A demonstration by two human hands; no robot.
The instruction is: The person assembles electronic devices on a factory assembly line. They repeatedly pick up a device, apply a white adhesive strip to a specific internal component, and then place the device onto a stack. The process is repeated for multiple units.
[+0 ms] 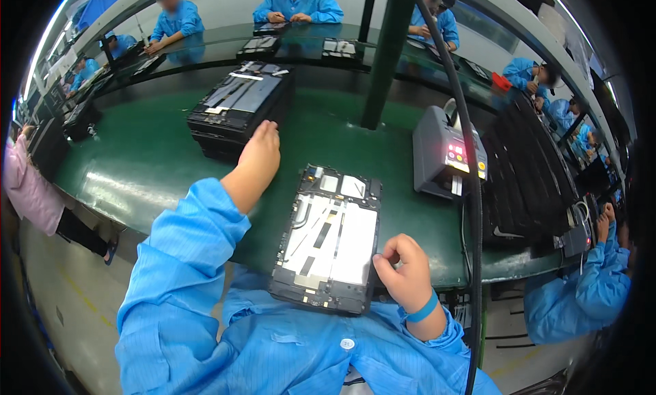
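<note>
An opened tablet (355, 234) with bright silvery battery panels in a black frame lies in front of me at the table's near edge. My right hand (406, 272), with a blue band round its wrist, is beside the tablet's right edge. Its fingers are curled in toward the thumb; whether anything small is between them is hidden. My left hand (258, 159) reaches forward with its fingers stretched out along the right side of a stack of similar opened tablets (239, 98). Whether it touches the stack I cannot tell.
A grey tape dispenser (437, 152) with lit buttons stands on the green table (328, 118), right of a green post (389, 60). A black cable (471, 210) hangs in front of it. Tall black stacks (523, 169) stand farther right. People in blue work around.
</note>
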